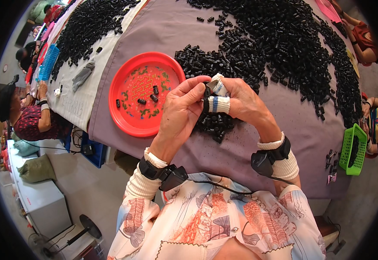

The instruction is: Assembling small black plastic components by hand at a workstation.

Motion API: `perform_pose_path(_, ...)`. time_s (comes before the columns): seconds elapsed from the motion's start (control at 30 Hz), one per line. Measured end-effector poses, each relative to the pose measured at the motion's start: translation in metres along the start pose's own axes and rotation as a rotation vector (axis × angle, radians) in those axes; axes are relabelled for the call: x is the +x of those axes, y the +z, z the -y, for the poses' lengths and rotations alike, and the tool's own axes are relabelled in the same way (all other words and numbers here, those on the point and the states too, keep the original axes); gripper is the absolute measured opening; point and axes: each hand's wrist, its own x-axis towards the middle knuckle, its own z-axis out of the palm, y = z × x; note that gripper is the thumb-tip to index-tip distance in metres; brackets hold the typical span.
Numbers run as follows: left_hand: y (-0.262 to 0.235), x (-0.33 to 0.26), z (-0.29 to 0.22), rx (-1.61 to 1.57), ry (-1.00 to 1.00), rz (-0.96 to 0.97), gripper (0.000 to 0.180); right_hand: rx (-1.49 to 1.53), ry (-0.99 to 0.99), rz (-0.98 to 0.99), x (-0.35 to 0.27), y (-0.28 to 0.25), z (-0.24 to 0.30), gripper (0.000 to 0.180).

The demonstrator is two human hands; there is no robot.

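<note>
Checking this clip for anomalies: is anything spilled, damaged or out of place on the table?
Nothing looks damaged. A few stray black parts lie apart from the big heap on the purple cloth. The left hand and right hand hold one small black part between them, above the red plate.

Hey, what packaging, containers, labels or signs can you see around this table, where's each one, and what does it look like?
Red plate: round, patterned middle, left of the hands, holding a few black parts.
Green basket: slatted plastic, right table edge.
Blue basket: slatted plastic, far left.
White box: on the floor, lower left.
No readable signs or screens.
</note>
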Motion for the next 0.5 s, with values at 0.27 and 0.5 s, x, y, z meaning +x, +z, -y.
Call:
perform_pose_path(0.27,-0.0002,0.0001,0.001,-0.006,0.01,-0.014,0.022,0.001,0.006,0.005,0.0,-0.0001,-0.0014,0.035)
perform_pose_path(0.5,0.0012,-0.0005,0.0016,0.027,0.015,-0.018,0.021,-0.015,-0.002,0.037,0.0002,-0.0014,-0.006,0.034)
